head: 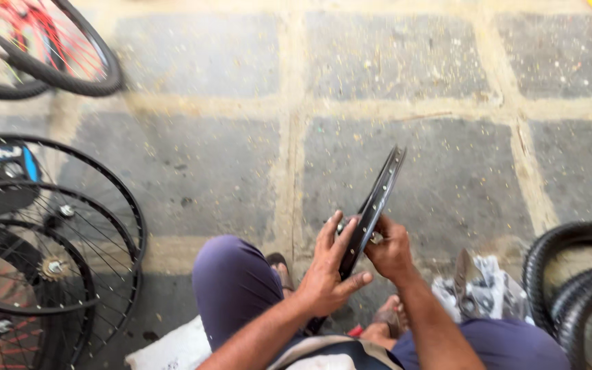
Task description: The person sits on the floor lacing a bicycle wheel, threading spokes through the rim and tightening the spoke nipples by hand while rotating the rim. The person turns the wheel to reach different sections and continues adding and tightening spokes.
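I hold a black bicycle wheel rim (381,193) edge-on between my knees, tilted up and to the right. My left hand (327,270) presses flat against its left side, fingers spread, near the hub (340,225). On the rim's right side, my right hand (390,250) is closed on the rim by the axle end. My purple-trousered knees and sandalled feet are below the rim.
Several spoked black wheels (56,240) lie stacked at the left, a red bicycle's wheel (70,55) at the top left. Black tyres (577,281) sit at the right. Pliers (462,274) rest on a crumpled white bag (491,291). Grey stone paving lies ahead.
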`<move>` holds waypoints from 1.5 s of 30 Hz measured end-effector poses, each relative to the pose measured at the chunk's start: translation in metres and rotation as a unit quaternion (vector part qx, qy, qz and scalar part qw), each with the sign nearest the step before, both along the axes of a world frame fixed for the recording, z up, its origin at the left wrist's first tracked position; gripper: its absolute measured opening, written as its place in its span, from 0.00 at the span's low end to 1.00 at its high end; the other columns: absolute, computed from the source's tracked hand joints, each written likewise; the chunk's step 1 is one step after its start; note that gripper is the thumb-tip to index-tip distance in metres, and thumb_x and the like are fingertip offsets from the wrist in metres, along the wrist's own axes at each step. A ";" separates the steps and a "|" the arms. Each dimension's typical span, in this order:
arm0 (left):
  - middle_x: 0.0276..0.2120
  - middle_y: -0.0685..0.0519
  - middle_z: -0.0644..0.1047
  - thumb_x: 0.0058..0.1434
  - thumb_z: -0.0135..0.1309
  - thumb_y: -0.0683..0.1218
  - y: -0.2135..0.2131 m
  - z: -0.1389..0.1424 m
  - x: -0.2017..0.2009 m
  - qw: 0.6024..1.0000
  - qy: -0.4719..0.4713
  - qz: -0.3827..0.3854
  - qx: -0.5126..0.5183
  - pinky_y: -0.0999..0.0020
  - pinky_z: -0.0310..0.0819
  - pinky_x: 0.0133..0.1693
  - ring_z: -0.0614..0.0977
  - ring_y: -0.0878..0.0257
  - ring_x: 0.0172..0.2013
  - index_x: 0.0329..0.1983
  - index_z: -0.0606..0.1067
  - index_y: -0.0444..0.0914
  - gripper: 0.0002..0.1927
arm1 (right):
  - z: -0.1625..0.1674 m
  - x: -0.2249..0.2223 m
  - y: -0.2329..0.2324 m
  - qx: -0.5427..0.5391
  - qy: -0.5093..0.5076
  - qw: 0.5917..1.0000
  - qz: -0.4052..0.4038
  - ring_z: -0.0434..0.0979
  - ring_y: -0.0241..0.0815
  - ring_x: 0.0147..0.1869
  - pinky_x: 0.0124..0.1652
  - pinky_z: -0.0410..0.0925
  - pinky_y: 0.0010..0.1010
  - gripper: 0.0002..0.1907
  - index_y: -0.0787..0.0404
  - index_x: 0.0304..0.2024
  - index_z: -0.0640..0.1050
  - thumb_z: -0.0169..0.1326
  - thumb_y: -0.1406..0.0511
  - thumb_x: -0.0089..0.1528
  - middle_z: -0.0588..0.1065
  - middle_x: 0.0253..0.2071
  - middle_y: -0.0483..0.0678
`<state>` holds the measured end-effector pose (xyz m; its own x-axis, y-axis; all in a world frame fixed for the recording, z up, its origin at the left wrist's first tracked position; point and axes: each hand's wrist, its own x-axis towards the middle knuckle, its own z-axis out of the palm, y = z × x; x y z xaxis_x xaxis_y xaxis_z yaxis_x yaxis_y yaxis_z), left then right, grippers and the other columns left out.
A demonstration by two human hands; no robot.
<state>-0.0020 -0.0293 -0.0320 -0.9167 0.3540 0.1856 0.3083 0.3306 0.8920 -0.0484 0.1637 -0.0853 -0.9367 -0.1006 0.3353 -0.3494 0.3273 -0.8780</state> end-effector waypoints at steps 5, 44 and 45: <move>0.79 0.34 0.46 0.62 0.61 0.59 0.004 -0.004 -0.001 1.000 0.009 -0.013 0.014 0.43 0.46 0.73 0.48 0.35 0.78 0.81 0.52 0.39 0.50 | -0.014 -0.008 -0.012 0.171 0.120 0.973 -0.099 0.82 0.47 0.43 0.43 0.73 0.36 0.17 0.59 0.52 0.83 0.59 0.68 0.60 0.83 0.39 0.52; 0.79 0.33 0.47 0.65 0.61 0.61 -0.002 0.000 0.018 0.999 0.015 0.009 0.045 0.44 0.51 0.75 0.53 0.36 0.79 0.80 0.54 0.41 0.47 | 0.026 0.032 -0.020 0.145 0.115 0.971 -0.150 0.79 0.45 0.53 0.51 0.73 0.34 0.15 0.63 0.47 0.76 0.63 0.71 0.58 0.78 0.47 0.53; 0.79 0.33 0.47 0.65 0.61 0.61 -0.002 -0.001 0.019 0.999 0.019 0.006 0.039 0.44 0.51 0.75 0.53 0.36 0.78 0.80 0.55 0.41 0.47 | 0.028 0.036 -0.026 0.097 0.086 0.982 -0.136 0.81 0.44 0.51 0.50 0.75 0.33 0.14 0.63 0.48 0.76 0.63 0.71 0.60 0.79 0.47 0.53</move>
<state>0.0165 -0.0310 -0.0329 -0.9128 0.3254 0.2469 0.3384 0.2639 0.9032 -0.0126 0.1380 -0.0577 -0.8694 0.0669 0.4895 -0.3633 0.5847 -0.7253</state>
